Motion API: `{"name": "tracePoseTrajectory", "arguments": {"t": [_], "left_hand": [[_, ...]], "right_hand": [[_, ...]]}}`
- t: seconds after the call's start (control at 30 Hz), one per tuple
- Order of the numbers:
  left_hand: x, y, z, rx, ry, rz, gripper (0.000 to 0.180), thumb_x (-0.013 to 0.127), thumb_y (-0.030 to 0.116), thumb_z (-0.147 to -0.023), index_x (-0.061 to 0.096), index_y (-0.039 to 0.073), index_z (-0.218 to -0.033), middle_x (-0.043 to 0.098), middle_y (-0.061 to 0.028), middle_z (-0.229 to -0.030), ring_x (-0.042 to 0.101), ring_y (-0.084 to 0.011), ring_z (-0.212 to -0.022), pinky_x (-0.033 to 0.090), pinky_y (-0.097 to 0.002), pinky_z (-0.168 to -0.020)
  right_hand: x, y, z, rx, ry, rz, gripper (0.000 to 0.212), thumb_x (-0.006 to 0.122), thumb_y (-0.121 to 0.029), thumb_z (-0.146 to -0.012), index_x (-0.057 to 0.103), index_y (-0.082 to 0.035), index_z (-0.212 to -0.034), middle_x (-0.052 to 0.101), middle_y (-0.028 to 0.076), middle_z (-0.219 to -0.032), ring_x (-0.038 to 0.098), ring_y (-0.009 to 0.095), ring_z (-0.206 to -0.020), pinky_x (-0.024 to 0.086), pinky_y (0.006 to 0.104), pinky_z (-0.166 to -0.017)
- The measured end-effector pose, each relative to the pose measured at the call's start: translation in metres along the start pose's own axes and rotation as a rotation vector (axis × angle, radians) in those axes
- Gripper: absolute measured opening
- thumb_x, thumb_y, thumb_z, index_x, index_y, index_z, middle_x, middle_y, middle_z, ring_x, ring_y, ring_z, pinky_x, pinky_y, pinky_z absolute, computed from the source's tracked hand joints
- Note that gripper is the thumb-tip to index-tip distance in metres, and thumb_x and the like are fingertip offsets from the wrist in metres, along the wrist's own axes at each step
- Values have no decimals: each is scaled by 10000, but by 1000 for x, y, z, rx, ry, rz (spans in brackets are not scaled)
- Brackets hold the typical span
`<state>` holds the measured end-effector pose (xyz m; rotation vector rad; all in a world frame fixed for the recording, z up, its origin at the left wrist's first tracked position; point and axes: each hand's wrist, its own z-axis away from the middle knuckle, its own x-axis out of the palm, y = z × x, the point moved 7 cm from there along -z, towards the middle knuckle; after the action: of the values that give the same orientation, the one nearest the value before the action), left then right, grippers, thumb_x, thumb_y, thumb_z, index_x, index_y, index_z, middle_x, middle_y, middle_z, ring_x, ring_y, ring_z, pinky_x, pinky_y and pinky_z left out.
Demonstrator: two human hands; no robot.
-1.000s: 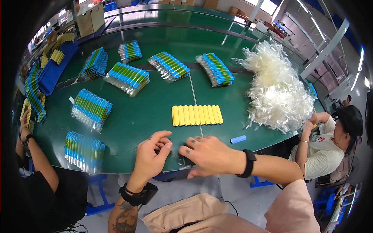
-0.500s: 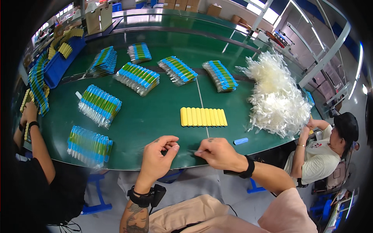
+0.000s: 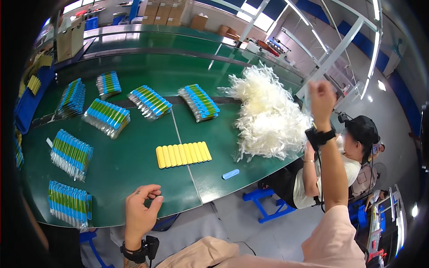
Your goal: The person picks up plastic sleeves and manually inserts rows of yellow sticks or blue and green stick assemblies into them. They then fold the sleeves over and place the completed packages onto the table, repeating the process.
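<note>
Since the earlier frame, the right hand has been lifted from the table edge and is now raised high on a lifted forearm, closed into a loose fist; whether anything is pinched inside cannot be told. Its wrist is wrapped by a black band. The left hand is kept low at the near rim, fingers curled narrowly with thumb and forefinger almost touching, and nothing is seen held.

Beyond the left hand, the broad green table is spread, smooth and matte, with curved edges. Just below and to the left of the raised right hand, a large fluffy heap of white plastic strips is piled, spiky and translucent. Fanned bundles of blue-and-green tubes are laid in glossy rows, far ahead and to the left of the left hand. A flat row of yellow cylinders is placed just ahead of that hand, slightly to its right. A small pale blue capsule-shaped piece is seen to the right, near the table edge.
</note>
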<state>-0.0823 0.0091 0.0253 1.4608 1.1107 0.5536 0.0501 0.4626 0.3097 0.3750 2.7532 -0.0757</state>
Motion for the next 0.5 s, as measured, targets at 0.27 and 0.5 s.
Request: {"name": "tracePoseTrajectory", "arguments": {"t": [0.27,0.5], "left_hand": [[1,2,-1,21,-7,29,236,700,22,-841,710,-15,-1073,731,-125,-931,707,-192,-847,549,-306,-771],[-1,0,4,17,-28,-13,250,715,155,-873,704,13,-1079,721,-124,-923,698,-238,-860,544,-333,-713]], "right_hand": [[102,30,136,200,-897,-59,440,523,-435,-970,675,-51,-816,675,173,-845,642,382,-864,472,457,-826],[81,-165,150,-54,-1159,-478,328,718,-317,-892,716,-7,-1000,710,176,-1016,680,343,-945,540,417,-829]]}}
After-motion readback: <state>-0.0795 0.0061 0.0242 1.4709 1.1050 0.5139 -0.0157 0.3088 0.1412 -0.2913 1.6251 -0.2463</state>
